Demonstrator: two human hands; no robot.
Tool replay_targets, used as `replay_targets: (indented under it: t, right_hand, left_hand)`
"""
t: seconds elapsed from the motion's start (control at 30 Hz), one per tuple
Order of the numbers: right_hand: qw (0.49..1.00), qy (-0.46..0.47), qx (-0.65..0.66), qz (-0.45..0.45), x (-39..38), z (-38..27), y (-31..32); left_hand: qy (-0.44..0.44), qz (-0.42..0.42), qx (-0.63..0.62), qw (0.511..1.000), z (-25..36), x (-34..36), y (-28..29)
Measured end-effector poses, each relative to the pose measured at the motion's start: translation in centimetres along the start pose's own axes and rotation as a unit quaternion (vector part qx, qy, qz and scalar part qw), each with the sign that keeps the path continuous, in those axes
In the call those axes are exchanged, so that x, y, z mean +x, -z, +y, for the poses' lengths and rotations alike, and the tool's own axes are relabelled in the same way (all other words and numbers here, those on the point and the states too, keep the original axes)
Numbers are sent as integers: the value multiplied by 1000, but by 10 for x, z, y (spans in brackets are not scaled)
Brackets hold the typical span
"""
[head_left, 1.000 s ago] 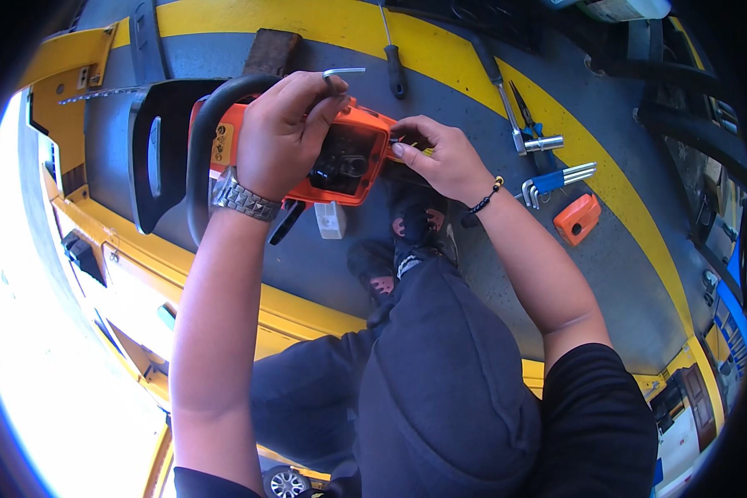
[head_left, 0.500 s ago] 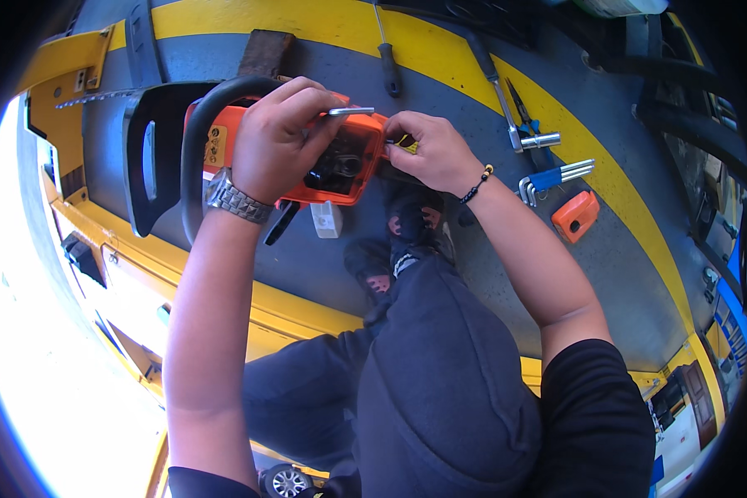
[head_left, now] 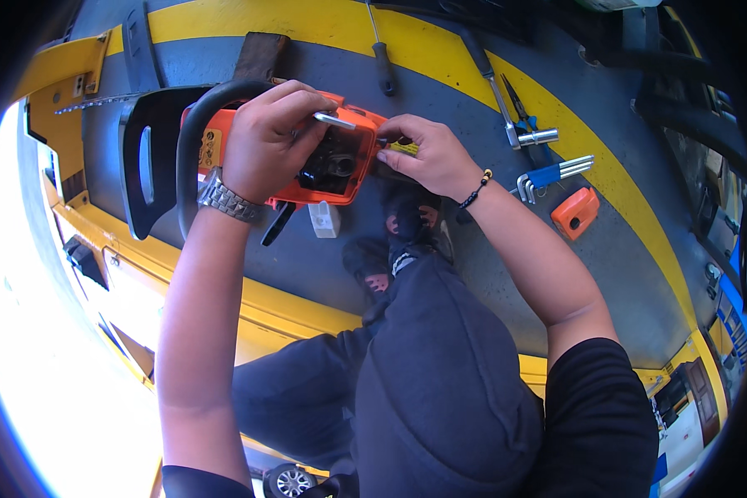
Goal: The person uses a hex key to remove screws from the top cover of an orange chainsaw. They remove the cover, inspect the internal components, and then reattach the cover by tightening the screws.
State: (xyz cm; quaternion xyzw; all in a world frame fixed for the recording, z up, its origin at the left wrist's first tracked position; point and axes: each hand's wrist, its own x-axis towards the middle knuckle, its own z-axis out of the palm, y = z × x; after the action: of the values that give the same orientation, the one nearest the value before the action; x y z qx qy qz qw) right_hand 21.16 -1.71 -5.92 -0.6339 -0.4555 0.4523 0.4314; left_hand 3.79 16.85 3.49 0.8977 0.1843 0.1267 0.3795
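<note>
An orange chainsaw lies in front of me, its top cavity uncovered and dark engine parts showing inside. My left hand is closed on a short silver metal key, held over the cavity; it looks like a hex key. Wrist and fingers lie across the saw near its black front handle. At the saw's right end, my right hand is pinched, thumb and forefinger touching the edge of the housing. What those fingertips hold is hidden. A yellow patch shows just under the forefinger.
To the right lie a ratchet wrench, blue-handled pliers, a hex key set in a blue holder and an orange cover. A screwdriver and a dark block lie beyond the saw. A small white part sits nearer.
The silver key has tipped from nearly level to slanting down to the right. My left hand and the chainsaw have shifted slightly left. My right hand stays at the housing's edge.
</note>
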Motion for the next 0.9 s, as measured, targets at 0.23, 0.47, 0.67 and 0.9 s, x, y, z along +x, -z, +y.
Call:
replay_targets:
  t: [0.23,0.47,0.67,0.9]
  right_hand:
    - [997,-10,-60,-43,12,-1,5]
    - [1000,2,24,9,2,6,0]
    - [997,32,-66,-13,10,3,2]
    - [999,-2,-49,-23,11,1,3]
  left_hand:
    - [0,-9,20,1000,3,-1,-1]
    - [10,2,4,1000,0,0,-2]
    - [23,-31,10,999,2,1,3]
    - [11,-25,25,999,5,1,3]
